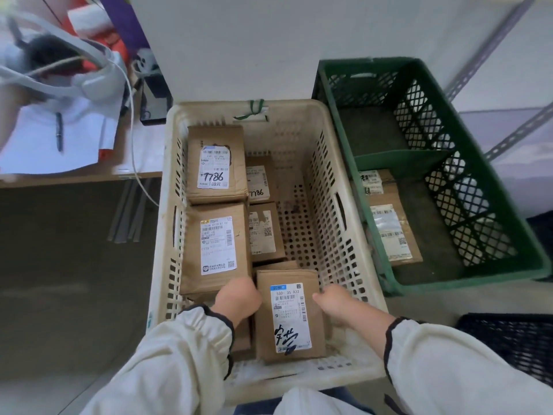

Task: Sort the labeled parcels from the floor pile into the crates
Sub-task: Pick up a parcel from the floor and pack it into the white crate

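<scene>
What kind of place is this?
Probably a parcel sorting or pickup point: labelled cardboard parcels lie in a cream crate, a green crate holds more, and a slotted metal shelf frame stands behind.

Storeroom corner, seen over my remote feed, under flat, even light.
Ahead I see a plain white wall (239, 40) with a purple panel (125, 22) leaning at its left. On the left, a pale wooden worktop (89, 178) carries loose white paper sheets (59, 139), a dark pen (59, 131) and a thin grey cable (131, 130) trailing over its edge. Grey slotted metal shelf struts (490, 37) cross the right side. The pale grey floor (30, 393) shows at lower left, and a black mesh mat (508, 339) lies at lower right.
</scene>
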Demonstrator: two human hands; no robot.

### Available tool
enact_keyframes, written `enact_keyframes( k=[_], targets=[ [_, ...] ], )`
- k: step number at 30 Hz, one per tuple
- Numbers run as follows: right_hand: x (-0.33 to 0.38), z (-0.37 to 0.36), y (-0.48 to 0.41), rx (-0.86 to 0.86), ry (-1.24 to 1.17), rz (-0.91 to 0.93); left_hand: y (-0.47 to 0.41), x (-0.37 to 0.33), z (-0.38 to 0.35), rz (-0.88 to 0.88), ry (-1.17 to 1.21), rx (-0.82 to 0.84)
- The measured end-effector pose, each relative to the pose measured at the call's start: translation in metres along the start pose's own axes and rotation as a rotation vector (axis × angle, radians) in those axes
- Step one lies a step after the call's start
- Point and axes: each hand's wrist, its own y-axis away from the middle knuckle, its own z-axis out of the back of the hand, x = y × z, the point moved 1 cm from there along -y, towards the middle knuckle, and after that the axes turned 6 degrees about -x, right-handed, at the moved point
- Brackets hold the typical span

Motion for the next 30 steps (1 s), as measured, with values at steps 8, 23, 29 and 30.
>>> enact_keyframes(
  k=[8,23,29,30],
  targets=[
    [0.063,0.059,0.039,-0.172,-0.006,0.179,0.018,-0.039,0.075,-0.12,0.049,-0.177],
    [0.131,0.089,0.076,-0.111,0.216,0.495,0.066,0.0,0.123,-0.055,0.351,-0.303],
    [0.202,0.042,0.122,0.004,0.444,0.796,0.168,0.072,0.115,0.229,0.66,-0.558],
    [0.211,0.025,0.136,0.038,0.483,0.857,0.19,0.086,0.106,0.282,0.699,-0.597]
  ],
)
